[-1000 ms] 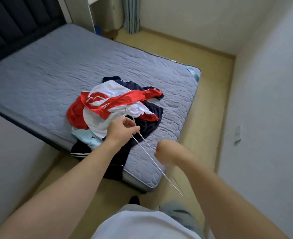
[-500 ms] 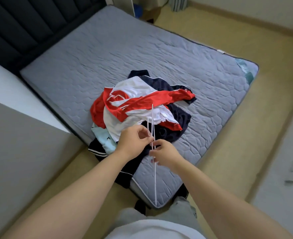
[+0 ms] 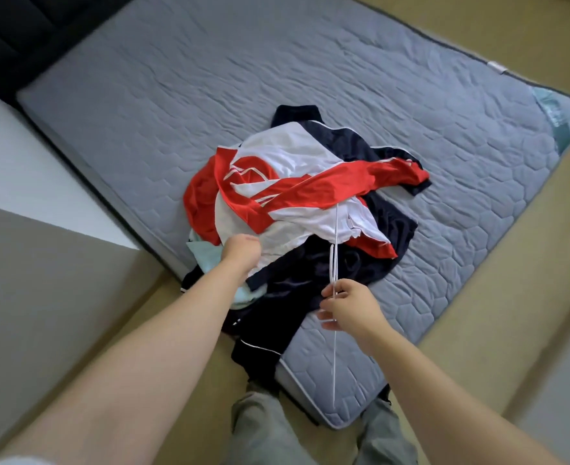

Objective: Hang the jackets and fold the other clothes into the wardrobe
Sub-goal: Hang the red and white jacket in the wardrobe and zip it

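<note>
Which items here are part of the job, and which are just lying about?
Job: red-and-white jacket, navy garments, pale blue garment, white hanger pinched in right hand, left hand at the jacket's edge.
Just there: mattress, dark headboard, floor.

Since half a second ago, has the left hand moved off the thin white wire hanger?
Yes. The left hand has gone leftward to the near edge of the red-and-white jacket; the right hand holds the thin white wire hanger.

grey-green trousers (image 3: 260, 427), pale sleeve edge (image 3: 11, 460)
forearms bare to the left hand (image 3: 241, 251) and right hand (image 3: 347, 307); trousers loose and creased
</note>
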A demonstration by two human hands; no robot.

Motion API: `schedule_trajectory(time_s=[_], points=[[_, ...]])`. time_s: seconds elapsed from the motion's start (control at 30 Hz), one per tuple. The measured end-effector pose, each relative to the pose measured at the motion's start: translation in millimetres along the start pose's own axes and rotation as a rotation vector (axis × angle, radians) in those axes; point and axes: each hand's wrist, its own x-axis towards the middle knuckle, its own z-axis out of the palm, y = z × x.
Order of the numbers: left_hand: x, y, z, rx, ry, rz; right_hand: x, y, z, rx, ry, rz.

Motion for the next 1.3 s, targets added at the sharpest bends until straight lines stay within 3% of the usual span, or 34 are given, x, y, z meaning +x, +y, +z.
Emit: schedule_trajectory(time_s=[0.1,0.33,0.43,0.53,0.67,0.9,1.1,1.2,1.3], points=[[75,-4,3,-0.036,-0.022,-0.074,25,2,18,0.013,0.032,0.004],[194,-22,29,-0.37,-0.107,-0.194,83,16,47,-0.009,0.1,0.005],[224,-29,33,-0.499,-0.131,-0.24,93,23,51,0.013,0.121,0.007],[226,-27,31,-0.452,-0.062,-0.199,93,24,51,0.019,0.129,-0.005],[183,-1,14,-0.334,0.004,0.031,71,7,50,-0.02,0.138,-0.059],[14,78,-24,-0.282,-0.1,0.485,-2,-57,28,-0.234,0.155,-0.255],[-146,122,-42,-0.37,-0.123,0.629,-72,-112,3,-0.28,0.226,-0.612],[-209,124,-42,-0.424,-0.178,0.645,-102,-132,-5,-0.243,0.162,-0.767],[-253,118,-43,-0.38,-0.127,0.698,-124,-138,-13,-0.242,0.079,-0.814]])
